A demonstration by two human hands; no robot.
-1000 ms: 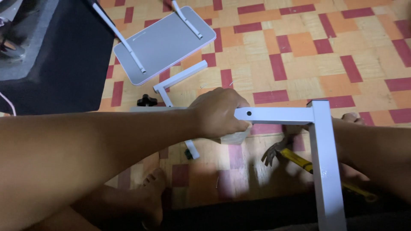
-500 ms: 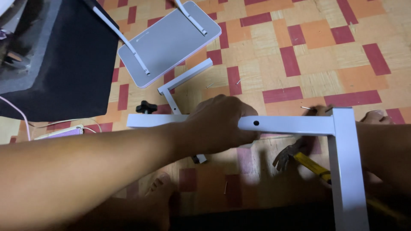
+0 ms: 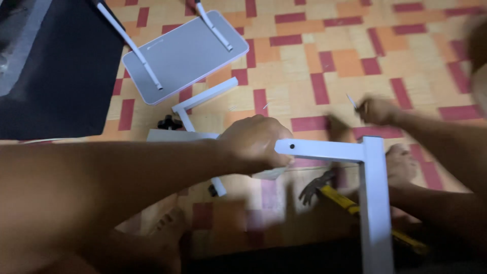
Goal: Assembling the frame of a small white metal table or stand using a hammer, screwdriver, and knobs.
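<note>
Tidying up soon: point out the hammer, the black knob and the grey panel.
hammer (image 3: 314, 186): head view, on its dark claw head.
black knob (image 3: 169, 122): head view, on its middle.
grey panel (image 3: 185, 53): head view, on its flat face.

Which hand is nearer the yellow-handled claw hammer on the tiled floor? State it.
Left. The left hand grips the white metal frame, just above-left of the hammer; the right hand is raised farther up, holding a small thin object.
</note>
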